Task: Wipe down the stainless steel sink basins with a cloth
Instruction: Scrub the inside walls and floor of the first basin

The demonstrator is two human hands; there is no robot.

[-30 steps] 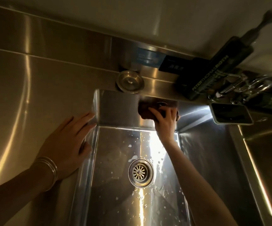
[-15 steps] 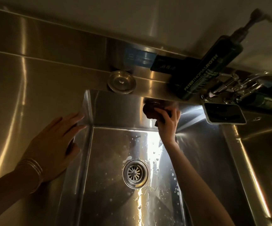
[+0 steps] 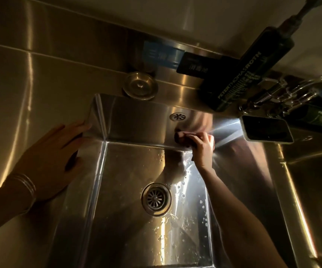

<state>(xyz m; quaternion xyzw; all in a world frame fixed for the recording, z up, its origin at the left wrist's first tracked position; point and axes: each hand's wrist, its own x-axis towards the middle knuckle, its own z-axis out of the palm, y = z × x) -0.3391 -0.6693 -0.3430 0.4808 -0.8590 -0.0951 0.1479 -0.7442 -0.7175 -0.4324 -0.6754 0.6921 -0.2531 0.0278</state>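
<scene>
pressing bunched cloth to basin back wall, right hand fingers curled round it; axis unclear. left hand flat on surface, fingers straight.

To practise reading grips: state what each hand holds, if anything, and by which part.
The right hand grips a cloth by its right side, pressing it against the basin's back wall. The left hand holds nothing; it rests flat on the counter.

Dark pump bottle top right; phone below chrome tap; round metal lid further left.
</scene>
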